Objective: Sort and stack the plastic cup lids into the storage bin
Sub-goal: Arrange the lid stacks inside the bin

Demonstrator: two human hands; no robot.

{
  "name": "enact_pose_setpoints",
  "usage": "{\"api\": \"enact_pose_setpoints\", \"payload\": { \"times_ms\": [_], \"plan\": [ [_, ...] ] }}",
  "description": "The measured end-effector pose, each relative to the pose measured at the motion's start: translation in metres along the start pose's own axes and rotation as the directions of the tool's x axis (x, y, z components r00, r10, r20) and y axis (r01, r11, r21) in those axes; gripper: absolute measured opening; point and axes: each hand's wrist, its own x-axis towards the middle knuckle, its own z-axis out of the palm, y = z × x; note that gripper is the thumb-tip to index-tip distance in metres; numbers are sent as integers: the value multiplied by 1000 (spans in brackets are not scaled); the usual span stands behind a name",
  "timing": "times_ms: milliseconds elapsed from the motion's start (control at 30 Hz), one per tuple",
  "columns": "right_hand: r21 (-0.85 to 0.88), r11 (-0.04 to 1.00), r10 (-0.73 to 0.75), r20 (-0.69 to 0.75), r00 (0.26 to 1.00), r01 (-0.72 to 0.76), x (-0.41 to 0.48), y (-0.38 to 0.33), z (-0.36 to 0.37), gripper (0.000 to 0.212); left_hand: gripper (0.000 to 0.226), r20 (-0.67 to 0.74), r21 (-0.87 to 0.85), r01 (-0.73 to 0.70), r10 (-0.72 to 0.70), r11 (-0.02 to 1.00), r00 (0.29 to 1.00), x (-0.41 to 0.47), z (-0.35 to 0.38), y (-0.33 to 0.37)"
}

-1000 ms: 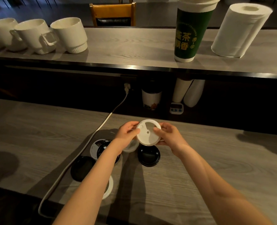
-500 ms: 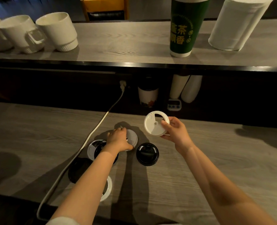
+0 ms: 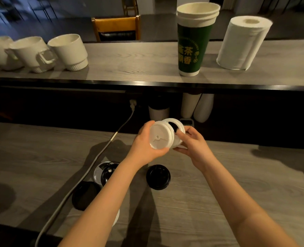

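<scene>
The left hand (image 3: 147, 145) holds the front white lid (image 3: 161, 135) by its rim, fingers (image 3: 148, 124) curled over the top edge and thumb under the bottom; the right hand (image 3: 194, 146) pinches the rear white lid (image 3: 177, 124) just behind it, its fingers curled on the right rim; both lids are raised above the counter (image 3: 236, 184), stacked close, though I cannot tell whether they touch; they look like thin moulded plastic, very light, springy rather than stiff and smooth enough to slip, so the rim is the sensible place to take hold, with a gentle squeeze, since a hard one would likely buckle them; nested lids probably need lining up square; below, a black lid (image 3: 158, 177) lies between the forearms, another dark lid on a white one (image 3: 109, 172) sits beside the left forearm, a third dark lid (image 3: 84, 195) lies by the cable (image 3: 94, 163), and a white edge (image 3: 117, 217) peeps from under that forearm; no storage bin is in view; the counter is grey wood-grain, dimly lit, crossed by long shadows; a higher ledge (image 3: 138, 65) behind carries white mugs (image 3: 68, 52), a stack of green paper cups (image 3: 194, 41) and a paper towel roll (image 3: 244, 43); beyond stands a wooden chair (image 3: 117, 25)
</scene>
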Motion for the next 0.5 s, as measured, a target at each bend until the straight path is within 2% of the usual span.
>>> {"api": "enact_pose_setpoints", "payload": {
  "times_ms": [133, 333, 500],
  "plan": [
    [-95, 995, -9, 89, 996, 17, -6, -6, 1, 11, 87, -9, -40, 34, -34, 999, 999, -4, 6, 6],
    [-208, 977, 6, 201, 980, 37, -10, -14, -3, 20, 93, -23, 68, 8, -7, 998, 1000, -10, 7, 10],
    [-246, 965, -58, 160, 985, 97, -9, -12, 5, 23, 96, -53, 131, -10, 17, 991, 998, -12, 11, 9]
  ]
}}
